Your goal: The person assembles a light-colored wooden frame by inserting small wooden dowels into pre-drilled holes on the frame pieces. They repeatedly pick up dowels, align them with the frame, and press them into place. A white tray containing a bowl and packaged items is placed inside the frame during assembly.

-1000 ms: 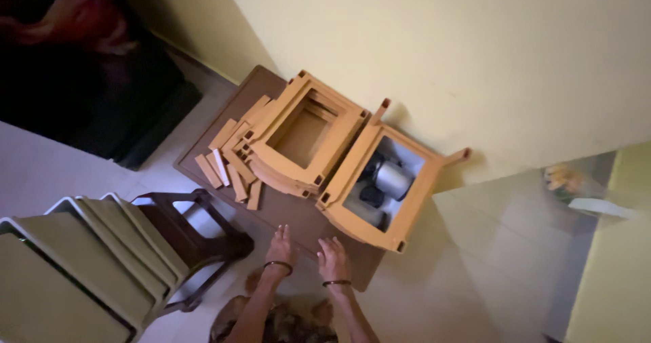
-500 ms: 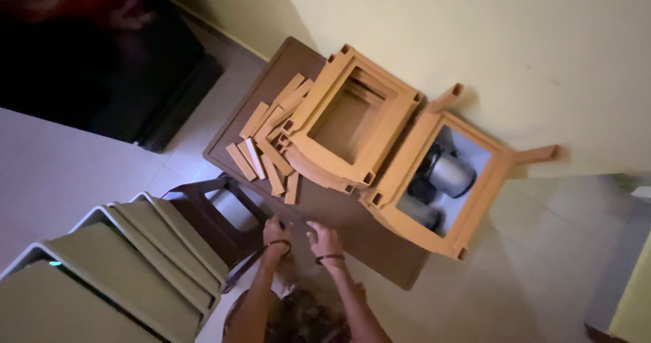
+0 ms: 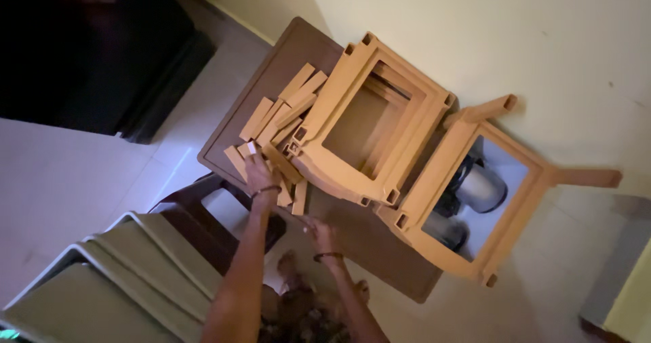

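Observation:
A pile of several loose orange plastic legs lies on a brown table. Beside the pile sits a stack of orange square stool tops. My left hand reaches onto the near end of the pile, its fingers curled over one orange leg. My right hand hovers lower over the table's near edge with fingers apart and nothing in it. Both wrists carry a thin band.
An upturned orange stool with two legs attached lies to the right against the yellow wall, with metal pots visible through it. Stacked grey-green chairs and a dark brown chair stand at lower left. Dark furniture fills the upper left.
My left hand has stretched forward from the table's near edge onto the pile of legs. The right hand stayed near the edge. The view moved closer and shifted.

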